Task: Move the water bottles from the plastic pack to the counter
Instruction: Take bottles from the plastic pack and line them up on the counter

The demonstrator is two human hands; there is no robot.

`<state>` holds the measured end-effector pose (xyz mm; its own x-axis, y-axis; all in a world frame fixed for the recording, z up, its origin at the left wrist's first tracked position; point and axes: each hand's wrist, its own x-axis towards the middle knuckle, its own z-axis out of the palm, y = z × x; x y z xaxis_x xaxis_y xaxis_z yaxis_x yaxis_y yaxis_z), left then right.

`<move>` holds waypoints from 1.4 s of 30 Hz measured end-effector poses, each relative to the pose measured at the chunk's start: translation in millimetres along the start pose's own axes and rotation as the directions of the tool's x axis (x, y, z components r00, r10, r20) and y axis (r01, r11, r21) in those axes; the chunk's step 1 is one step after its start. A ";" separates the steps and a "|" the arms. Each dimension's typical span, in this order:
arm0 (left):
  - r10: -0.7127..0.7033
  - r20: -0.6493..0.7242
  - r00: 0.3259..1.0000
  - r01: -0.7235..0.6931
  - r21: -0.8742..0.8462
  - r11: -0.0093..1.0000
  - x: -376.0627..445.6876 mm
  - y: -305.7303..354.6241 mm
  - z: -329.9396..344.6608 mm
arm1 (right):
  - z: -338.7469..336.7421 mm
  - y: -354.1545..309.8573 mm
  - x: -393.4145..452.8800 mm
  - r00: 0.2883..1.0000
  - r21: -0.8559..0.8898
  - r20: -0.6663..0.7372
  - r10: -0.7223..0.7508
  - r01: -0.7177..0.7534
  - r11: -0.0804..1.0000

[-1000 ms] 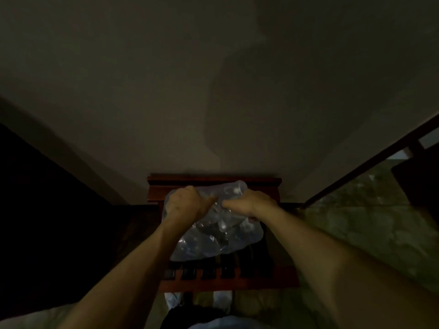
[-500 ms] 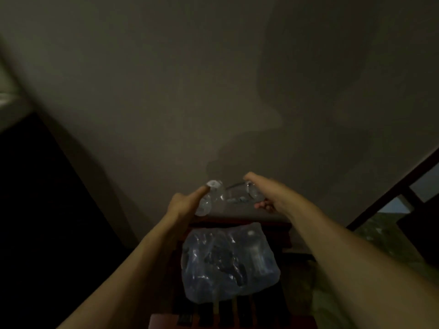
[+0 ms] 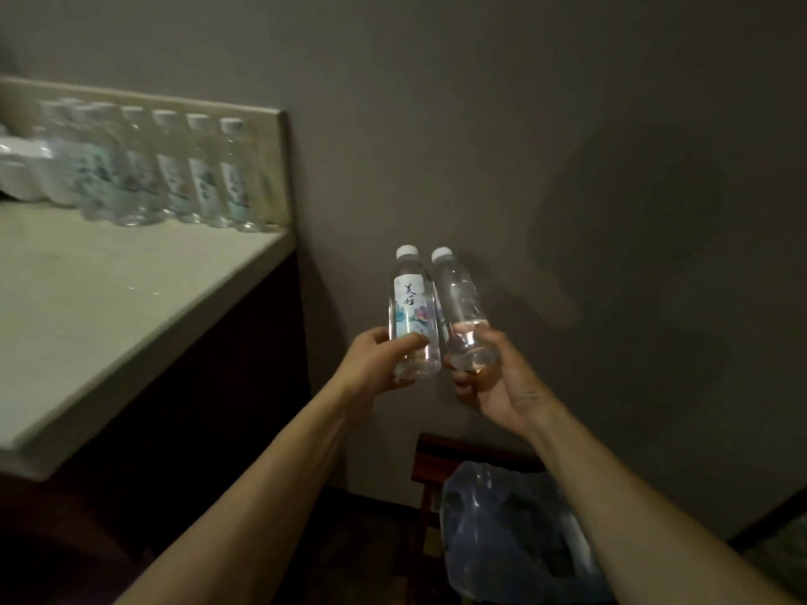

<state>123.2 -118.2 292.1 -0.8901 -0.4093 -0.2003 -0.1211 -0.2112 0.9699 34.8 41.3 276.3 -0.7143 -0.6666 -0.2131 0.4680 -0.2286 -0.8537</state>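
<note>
I'm seeing the counter sitting at left, a row of water bottles lining its back edge | plastic pack lying low on the wooden stool | left hand gripping the labelled bottle upright | right hand gripping the second bottle, the two bottles touching.

Left bottle: clear, white cap, white label with black script and teal-pink picture. Right bottle: clear, white cap. Bench top pale cream, front dark brown. Plastic pack bluish, see-through. Stool reddish-brown. Wall grey-beige.
</note>
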 end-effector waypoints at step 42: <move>0.511 -0.246 0.824 -0.341 0.505 0.793 113.9 126.5 -362.0 | 344.9 67.5 280.3 0.952 -0.258 0.190 -0.238 0.283 0.924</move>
<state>165.5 -512.9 341.8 -0.6868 -0.6637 0.2963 -0.0146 0.4201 0.9073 45.6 -405.7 322.8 -0.6929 -0.7153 0.0908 0.0966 -0.2168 -0.9714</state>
